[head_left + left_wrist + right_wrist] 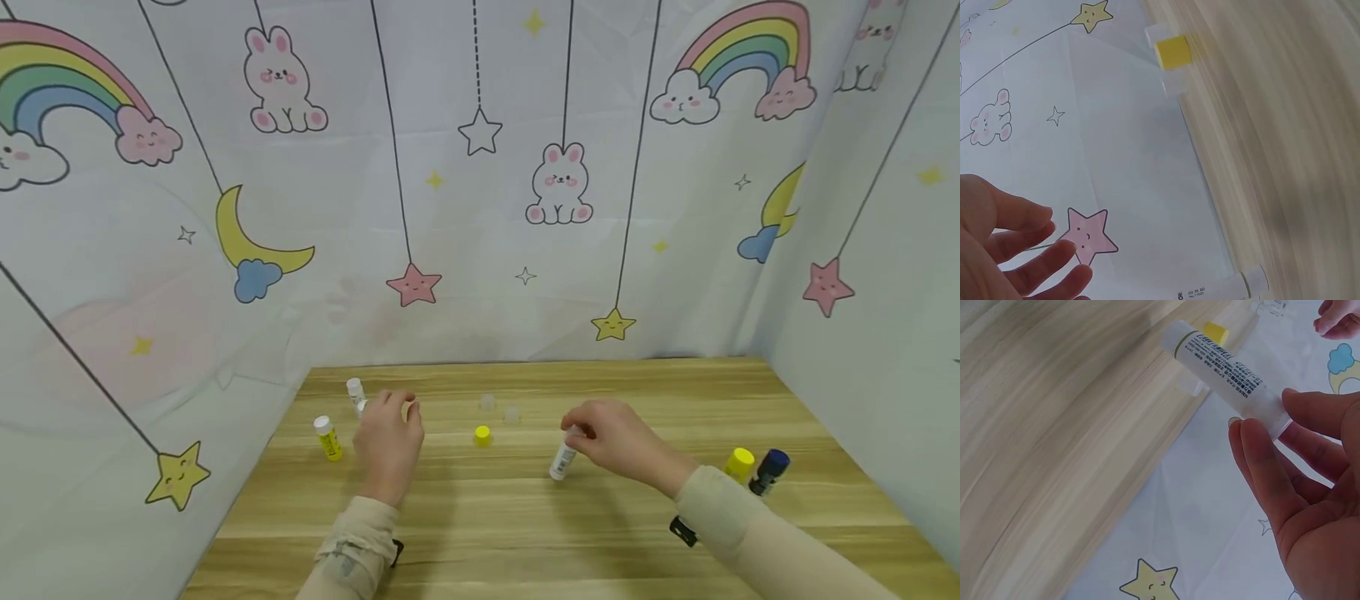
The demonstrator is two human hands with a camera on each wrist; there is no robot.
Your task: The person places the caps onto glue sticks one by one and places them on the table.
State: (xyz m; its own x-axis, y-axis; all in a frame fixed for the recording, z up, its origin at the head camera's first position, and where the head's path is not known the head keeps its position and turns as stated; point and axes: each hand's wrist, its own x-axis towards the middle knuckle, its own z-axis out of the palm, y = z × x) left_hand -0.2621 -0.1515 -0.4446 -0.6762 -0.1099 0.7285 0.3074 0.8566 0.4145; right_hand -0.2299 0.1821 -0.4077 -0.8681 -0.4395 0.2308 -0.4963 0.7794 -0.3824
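My right hand (618, 442) pinches a white glue stick (561, 462) by its upper end, thumb on one side and fingers on the other. Printed black text shows along the tube of this glue stick (1219, 372) in the right wrist view, and it tilts above the wooden table. Farther left, my left hand (387, 442) hovers with relaxed, slightly bent fingers (1054, 262) and nothing between them. Just behind it stands a white glue stick (356, 392), with part of another white one hidden by the hand. A yellow glue stick with a white top (327, 437) stands to its left.
Between the hands, a yellow cap (482, 436) and two translucent caps (512, 414) lie on the wooden table (495, 533). By the right forearm stand a yellow-topped stick (739, 464) and a dark-blue-topped one (769, 472). A patterned white curtain (480, 325) borders the table's back and sides.
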